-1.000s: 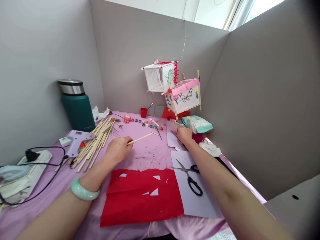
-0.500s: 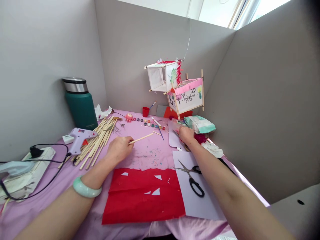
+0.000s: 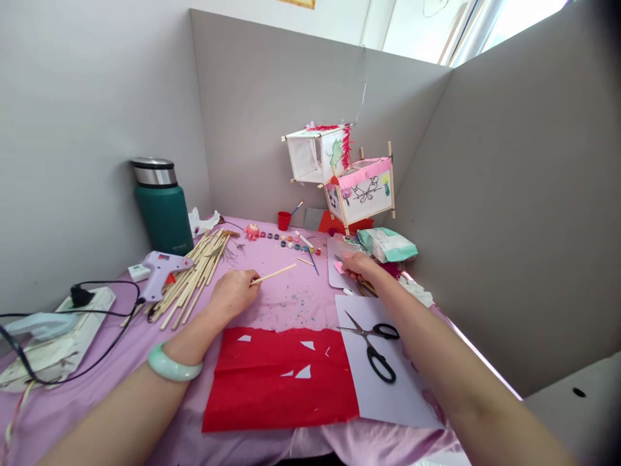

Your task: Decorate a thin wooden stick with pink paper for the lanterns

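Left hand [image 3: 235, 294] has a thin wooden stick [image 3: 274, 274]: thumb and fingers together, clamped on its near end, free end angled up and away over the pink tablecloth [image 3: 262, 255]. Right hand [image 3: 359, 265] is extended to the far right, fingers bent down by a small pink piece [image 3: 338, 266], with a gold-handled tool [image 3: 367, 289] under or just beside the palm. Can't tell from my view whether those fingers are closed on either; a blade tip shows near them, so I'd guess scissors. My read on the step: stick parked in the left, right side sorting out a pickup. Next move, as I judge it, calls for a definite grasp on the right, blade clear of the fingers, with the left keeping the stick steady and off the short stick [image 3: 305, 261] and blue brush [image 3: 313, 262] near its far end. Keep the right forearm high: black-handled scissors [image 3: 365, 333] lie spread on the white sheet [image 3: 388, 408] right beside it. Red sheet [image 3: 281, 401] sits nearer me with loose scraps on it. Stick bundle [image 3: 194, 272] and glue gun [image 3: 158, 275] are left of the left hand, not touching it.
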Motion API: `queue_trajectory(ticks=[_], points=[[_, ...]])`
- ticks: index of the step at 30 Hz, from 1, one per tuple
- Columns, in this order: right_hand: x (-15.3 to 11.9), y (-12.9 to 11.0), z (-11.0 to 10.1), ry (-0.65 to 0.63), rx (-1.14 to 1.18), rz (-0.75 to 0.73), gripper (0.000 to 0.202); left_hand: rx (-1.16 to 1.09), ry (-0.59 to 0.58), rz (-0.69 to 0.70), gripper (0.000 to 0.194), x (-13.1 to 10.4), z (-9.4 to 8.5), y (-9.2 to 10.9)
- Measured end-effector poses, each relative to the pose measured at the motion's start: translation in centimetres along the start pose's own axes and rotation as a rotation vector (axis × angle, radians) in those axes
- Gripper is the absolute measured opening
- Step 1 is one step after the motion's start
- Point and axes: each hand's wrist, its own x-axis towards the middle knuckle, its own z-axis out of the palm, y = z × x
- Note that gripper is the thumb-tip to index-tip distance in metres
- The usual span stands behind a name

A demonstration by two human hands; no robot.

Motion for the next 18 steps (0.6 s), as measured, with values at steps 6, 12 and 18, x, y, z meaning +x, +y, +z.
queue_trajectory(ticks=[6,12,18], points=[[0.4,-0.3,1.0,0.038,-0.105,0.045,0.015,-0.002,-0.02,-0.004,0.034,-0.1,0.1,-0.2],[-0.9,-0.1,-0.3,0.121,-0.163,0.011,0.031,-0.025,-0.033,-0.009,0.032,-0.3,-0.1,-0.1],[-3.6,0.3,-0.5,0.165,-0.155,-0.033,0.023,-0.047,-0.026,-0.025,0.032,-0.3,0.3,-0.2]])
